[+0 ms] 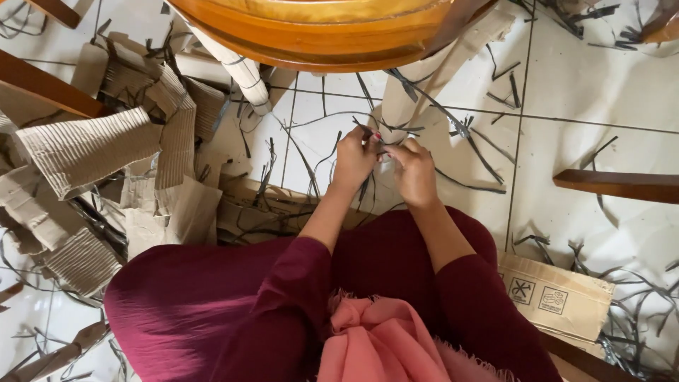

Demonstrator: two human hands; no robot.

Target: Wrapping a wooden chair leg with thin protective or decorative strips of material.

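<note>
Your left hand & right hand pinched one dark strip together over white tile floor, cardboard scraps piled at its left edge.

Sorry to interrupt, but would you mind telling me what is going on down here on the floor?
A person in dark red clothing sits on the white tiled floor, both hands together in front of the knees. The left hand and right hand pinch a thin dark grey strip between their fingers. Many similar strips lie scattered over the tiles. Torn pieces of brown corrugated cardboard are piled to the left, and a round orange wooden furniture piece stands just ahead.
</note>
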